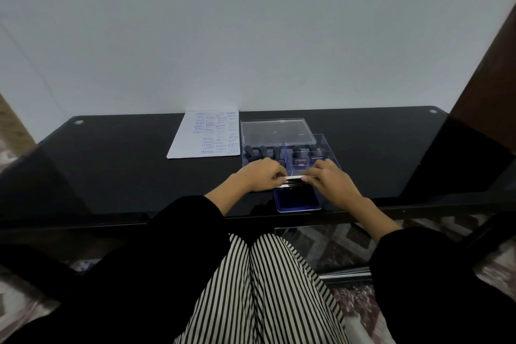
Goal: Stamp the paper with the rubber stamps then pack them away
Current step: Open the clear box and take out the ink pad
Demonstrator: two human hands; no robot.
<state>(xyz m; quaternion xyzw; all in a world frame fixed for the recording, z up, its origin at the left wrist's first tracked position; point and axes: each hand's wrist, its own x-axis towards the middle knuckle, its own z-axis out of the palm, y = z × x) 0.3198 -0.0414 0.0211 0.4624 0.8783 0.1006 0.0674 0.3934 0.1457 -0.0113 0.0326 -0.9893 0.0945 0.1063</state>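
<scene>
Most of the stamping looks finished. The paper [203,134] lies at the back of the desk, covered in blue impressions. Just to its right is the clear box [329,148], with its flat cover [273,130] lying behind it. The blue ink pad [297,198] sits open at the near edge, in front of the box. The left hand [259,176] and right hand [332,179] each pinch one end of the pad lid [293,177], which is raised over the pad's far edge. Dark-handled stamps [262,151] stand upright in the box's compartments, so packing away seems to be the step in hand. Next, the lid needs lowering squarely onto the pad, and then the cover goes on the box. A pale wall [251,36] fills the view above the glossy black glass desk [111,170], and a patterned floor [335,248] shows underneath.
</scene>
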